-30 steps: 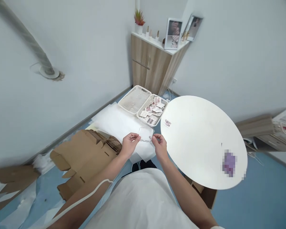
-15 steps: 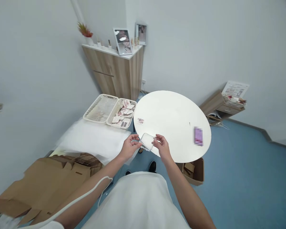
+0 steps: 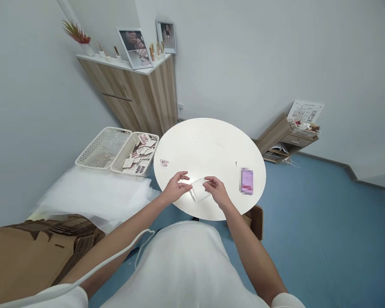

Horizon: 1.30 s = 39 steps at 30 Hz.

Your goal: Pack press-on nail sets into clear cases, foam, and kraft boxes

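Observation:
A small clear plastic box (image 3: 200, 191) with rounded corners is in front of me, over the near edge of the round white table (image 3: 208, 145). My right hand (image 3: 217, 191) pinches its right side between thumb and fingers. At the box's left edge is the thumb of my left hand (image 3: 177, 187); the other fingers of that hand are curved and apart from the thumb. I cannot make out anything inside the box. Beyond my left hand, a small card with pink-red patterns (image 3: 164, 163) lies on the table.
To the left, one white basket (image 3: 80, 159) contains clear plastic pieces and another basket (image 3: 115, 167) holds several printed packets. White plastic wrap (image 3: 99, 188) and flattened cardboard (image 3: 25, 256) lie nearer. A blurred purple item (image 3: 247, 181) rests at the table's right; a cardboard box (image 3: 258, 222) stands below.
My view has shifted right and closer to the table. The clear box is now over the tabletop, and my left fingers have come away from its edge except the thumb.

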### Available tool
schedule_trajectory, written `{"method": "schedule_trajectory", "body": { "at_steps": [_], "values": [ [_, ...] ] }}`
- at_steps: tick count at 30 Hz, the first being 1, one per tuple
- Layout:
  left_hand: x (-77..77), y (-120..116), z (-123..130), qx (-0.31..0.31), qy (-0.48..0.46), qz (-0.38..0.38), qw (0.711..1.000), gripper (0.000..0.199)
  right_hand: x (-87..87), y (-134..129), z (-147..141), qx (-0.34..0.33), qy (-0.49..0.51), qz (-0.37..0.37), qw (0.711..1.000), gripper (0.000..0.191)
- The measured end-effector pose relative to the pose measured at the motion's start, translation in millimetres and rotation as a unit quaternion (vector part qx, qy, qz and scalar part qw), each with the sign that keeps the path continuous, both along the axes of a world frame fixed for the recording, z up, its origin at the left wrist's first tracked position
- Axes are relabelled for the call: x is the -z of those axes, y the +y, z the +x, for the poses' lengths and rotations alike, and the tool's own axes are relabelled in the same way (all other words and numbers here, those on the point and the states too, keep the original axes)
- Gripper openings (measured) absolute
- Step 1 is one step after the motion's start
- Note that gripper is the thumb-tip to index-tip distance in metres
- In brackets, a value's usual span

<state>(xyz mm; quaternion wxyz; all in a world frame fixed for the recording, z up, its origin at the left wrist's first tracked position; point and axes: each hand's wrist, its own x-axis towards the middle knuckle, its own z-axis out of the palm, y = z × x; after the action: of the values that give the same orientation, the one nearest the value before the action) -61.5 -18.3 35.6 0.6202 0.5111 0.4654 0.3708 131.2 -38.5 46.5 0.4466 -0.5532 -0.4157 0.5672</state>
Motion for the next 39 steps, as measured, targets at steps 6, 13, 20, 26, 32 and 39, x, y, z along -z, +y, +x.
{"method": "schedule_trajectory", "body": {
  "at_steps": [6, 13, 20, 26, 32, 39],
  "values": [
    [21.1, -24.1, 45.3, -0.042, -0.003, -0.086, 0.995, 0.057, 19.3, -14.4, 20.2, 0.081, 0.079, -0.033, 0.993, 0.039],
    [27.6, -13.3, 63.9, -0.111, -0.006, -0.12, 0.987, 0.039, 38.0, -21.5, 35.5, -0.002, 0.066, -0.054, 0.996, 0.041],
    [21.8, 12.9, 62.8, -0.038, -0.028, -0.103, 0.994, 0.035, 30.9, -12.4, 64.9, -0.124, -0.163, 0.108, 0.973, 0.077],
    [18.8, 21.4, 61.6, 0.013, 0.001, -0.085, 0.996, 0.036, 21.8, -10.8, 73.7, -0.166, -0.239, 0.177, 0.94, 0.067],
    [19.7, 22.3, 63.6, 0.02, 0.01, -0.084, 0.996, 0.034, 28.0, -10.5, 68.9, -0.189, -0.274, 0.189, 0.924, 0.055],
    [30.1, 17.0, 57.2, 0.03, -0.004, -0.028, 0.999, 0.058, 29.1, -8.6, 70.3, -0.15, -0.275, 0.214, 0.925, 0.052]
  ]
}}
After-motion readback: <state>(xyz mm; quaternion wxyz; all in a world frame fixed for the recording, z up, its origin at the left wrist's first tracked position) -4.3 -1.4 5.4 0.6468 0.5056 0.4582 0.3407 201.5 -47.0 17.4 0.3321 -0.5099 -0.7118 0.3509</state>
